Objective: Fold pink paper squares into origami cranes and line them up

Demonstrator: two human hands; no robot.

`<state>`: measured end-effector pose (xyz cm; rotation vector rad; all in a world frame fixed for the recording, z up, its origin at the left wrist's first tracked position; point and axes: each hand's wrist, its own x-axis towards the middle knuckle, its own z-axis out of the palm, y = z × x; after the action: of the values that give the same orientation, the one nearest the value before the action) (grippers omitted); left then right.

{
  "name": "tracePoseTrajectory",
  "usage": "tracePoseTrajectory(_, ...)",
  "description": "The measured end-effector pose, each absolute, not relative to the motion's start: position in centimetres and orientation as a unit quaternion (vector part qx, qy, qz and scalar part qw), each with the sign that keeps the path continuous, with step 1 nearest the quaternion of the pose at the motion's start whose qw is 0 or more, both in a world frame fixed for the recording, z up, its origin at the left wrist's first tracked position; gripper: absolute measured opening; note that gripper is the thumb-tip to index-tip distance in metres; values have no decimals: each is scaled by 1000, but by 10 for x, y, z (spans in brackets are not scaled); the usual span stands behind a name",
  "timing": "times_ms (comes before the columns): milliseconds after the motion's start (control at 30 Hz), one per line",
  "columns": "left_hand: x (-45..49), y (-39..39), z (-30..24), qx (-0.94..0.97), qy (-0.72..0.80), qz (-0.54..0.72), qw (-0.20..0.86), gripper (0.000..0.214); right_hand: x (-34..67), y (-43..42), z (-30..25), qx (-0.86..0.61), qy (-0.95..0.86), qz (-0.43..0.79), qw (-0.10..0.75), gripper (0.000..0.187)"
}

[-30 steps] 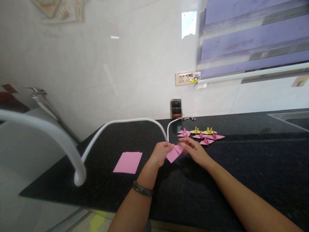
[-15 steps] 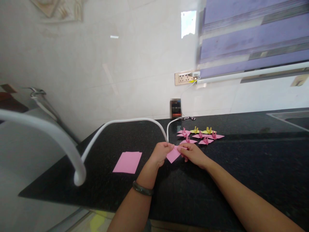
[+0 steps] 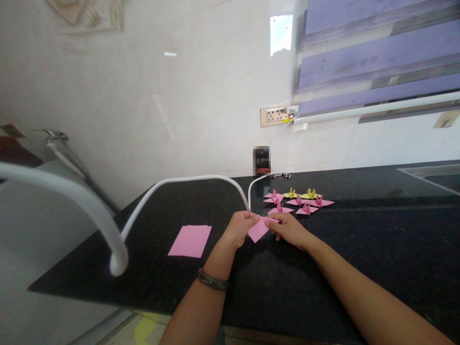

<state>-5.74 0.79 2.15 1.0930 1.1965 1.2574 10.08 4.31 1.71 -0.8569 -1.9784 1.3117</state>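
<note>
Between my hands is a pink folded paper (image 3: 257, 232), one corner pointing down toward me. My left hand (image 3: 240, 228) pinches its left upper edge, and a dark bangle circles that wrist. My right hand (image 3: 287, 230) grips the right side between thumb and fingers. Just beyond the hands stand several folded paper cranes: pink ones, such as a pink crane (image 3: 306, 210), and two yellow ones, one a yellow crane (image 3: 311, 193). To the left of my left forearm lies a small stack of pink paper squares (image 3: 190, 241).
A white flexible tube (image 3: 187, 179) arches over the black countertop (image 3: 143, 268) and reaches down beside my left hand. Against the wall leans a small dark, blurred-out object (image 3: 262, 161), with a cable up to the socket (image 3: 276, 116). At far right is a sink edge (image 3: 424, 176).
Almost nothing differs. Both hands keep their hold on the pink paper in the same place, and the cranes and the stack stay put.
</note>
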Motion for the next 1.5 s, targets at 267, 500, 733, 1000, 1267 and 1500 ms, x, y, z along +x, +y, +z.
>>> tracePoseTrajectory(267, -57, 9, 21, 438, 493, 534, 530, 34, 102, 44, 17, -317, -747, 498, 305, 25)
tracePoseTrajectory(500, -55, 8, 23, 429, 495, 532, 537, 41, 102, 44, 16, -314, -753, 494, 302, 26)
tracePoseTrajectory(733, -54, 7, 23, 456, 557, 512, 469, 32, 102, 45, 14, -319, -764, 479, 292, 26)
tracePoseTrajectory(1000, -52, 6, 26, 481, 572, 510, 425, 25, 101, 43, 15, -326, -762, 473, 300, 25)
tracePoseTrajectory(1267, -50, 2, 33, 491, 568, 506, 425, 21, 102, 44, 14, -340, -758, 466, 305, 25)
tracePoseTrajectory(1500, -51, 4, 32, 481, 572, 513, 422, 23, 105, 47, 13, -339, -762, 471, 289, 25)
